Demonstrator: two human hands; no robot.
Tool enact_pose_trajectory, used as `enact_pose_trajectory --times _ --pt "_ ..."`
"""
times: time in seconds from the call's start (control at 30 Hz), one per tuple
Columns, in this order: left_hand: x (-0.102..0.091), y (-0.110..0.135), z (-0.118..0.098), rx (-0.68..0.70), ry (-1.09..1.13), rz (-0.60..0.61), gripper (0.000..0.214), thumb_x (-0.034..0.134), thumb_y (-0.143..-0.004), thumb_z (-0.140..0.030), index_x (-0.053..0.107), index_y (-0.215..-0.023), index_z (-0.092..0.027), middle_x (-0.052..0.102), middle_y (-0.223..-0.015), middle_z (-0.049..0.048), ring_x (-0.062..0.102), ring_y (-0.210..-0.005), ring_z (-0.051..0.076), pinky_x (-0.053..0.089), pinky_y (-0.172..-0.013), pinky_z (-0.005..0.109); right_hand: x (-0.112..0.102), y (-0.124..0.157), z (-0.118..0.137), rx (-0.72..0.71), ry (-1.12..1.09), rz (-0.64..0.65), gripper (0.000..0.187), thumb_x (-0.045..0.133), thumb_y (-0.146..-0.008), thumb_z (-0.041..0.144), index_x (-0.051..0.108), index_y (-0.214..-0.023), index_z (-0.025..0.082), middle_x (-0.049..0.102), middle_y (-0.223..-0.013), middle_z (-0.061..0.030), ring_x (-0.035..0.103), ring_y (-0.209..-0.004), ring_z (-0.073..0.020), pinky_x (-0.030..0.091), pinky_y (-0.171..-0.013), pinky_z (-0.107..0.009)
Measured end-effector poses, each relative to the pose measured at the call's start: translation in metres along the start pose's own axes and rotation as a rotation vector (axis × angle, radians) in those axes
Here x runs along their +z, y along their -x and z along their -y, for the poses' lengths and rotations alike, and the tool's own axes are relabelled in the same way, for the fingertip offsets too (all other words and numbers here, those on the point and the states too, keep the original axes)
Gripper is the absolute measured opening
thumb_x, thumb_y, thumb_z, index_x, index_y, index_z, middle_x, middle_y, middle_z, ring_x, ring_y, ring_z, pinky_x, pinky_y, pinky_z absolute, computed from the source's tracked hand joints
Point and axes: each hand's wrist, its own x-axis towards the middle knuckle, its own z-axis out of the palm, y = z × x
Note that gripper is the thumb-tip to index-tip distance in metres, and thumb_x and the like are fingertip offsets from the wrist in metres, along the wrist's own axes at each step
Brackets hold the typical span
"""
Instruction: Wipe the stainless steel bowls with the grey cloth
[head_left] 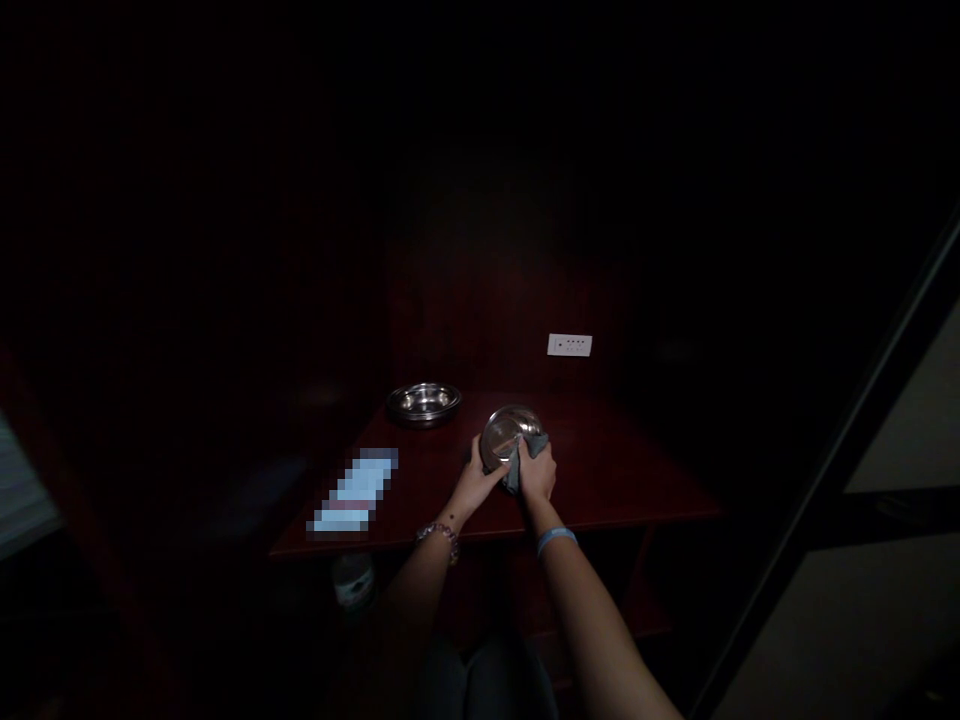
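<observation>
A shiny round metal bowl (513, 422) is tilted toward me above the dark red desk (600, 480). Gripping its left rim is my left hand (475, 482), with a beaded bracelet at the wrist. My right hand (538, 474), a light blue band on its wrist, is closed around a grey cloth (514, 472) and presses it against the bowl's lower right side. Further back to the left, metal dishes (424, 402) that look stacked rest on the desk.
A white socket plate (570, 345) is on the back wall. At the desk's left lies a blurred-out pale rectangle (352, 492). Below the left edge a clear container (353, 582) is dimly seen. A dark frame (825, 440) slants along the right.
</observation>
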Motion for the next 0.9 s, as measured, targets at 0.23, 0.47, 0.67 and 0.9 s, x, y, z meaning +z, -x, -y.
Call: enact_pose_trajectory --times 0.23,0.47,0.67,0.9 --pt "-0.001 -0.004 0.011 0.012 -0.006 0.036 0.076 0.063 -0.076 -0.034 0.026 -0.14 -0.015 0.057 -0.129 0.0145 0.056 -0.119 0.02 0.037 -0.107 0.037 0.0 -0.001 0.001 -0.014 0.038 0.043 0.059 0.035 -0.091 0.054 0.039 -0.135 0.015 0.065 -0.112 -0.0144 0.064 -0.103 -0.0259 0.05 -0.084 -0.033" --pt "-0.003 -0.008 0.009 0.023 0.049 -0.06 0.062 0.059 -0.077 -0.027 0.039 -0.135 -0.016 0.056 -0.132 0.0106 0.052 -0.123 0.019 0.034 -0.11 0.035 0.001 -0.001 0.001 -0.072 0.067 0.083 0.053 0.04 -0.09 0.052 0.043 -0.129 0.016 0.066 -0.109 -0.0131 0.064 -0.103 -0.025 0.049 -0.086 -0.033" --pt "-0.003 -0.004 -0.002 -0.042 0.059 -0.102 0.052 0.054 -0.081 -0.026 0.045 -0.131 -0.015 0.058 -0.129 0.0105 0.054 -0.121 0.02 0.038 -0.106 0.033 -0.002 0.0 0.004 -0.099 0.104 0.137 0.058 0.05 -0.084 0.053 0.041 -0.127 0.015 0.065 -0.111 -0.0131 0.064 -0.103 -0.0251 0.048 -0.086 -0.033" --pt "-0.002 -0.003 -0.011 -0.024 0.141 -0.11 0.052 0.053 -0.082 -0.027 0.044 -0.133 -0.019 0.057 -0.132 0.0085 0.054 -0.121 0.019 0.039 -0.106 0.032 0.0 0.001 0.004 -0.095 0.087 0.125 0.056 0.05 -0.085 0.049 0.04 -0.128 0.015 0.065 -0.111 -0.0129 0.064 -0.103 -0.0252 0.048 -0.086 -0.032"
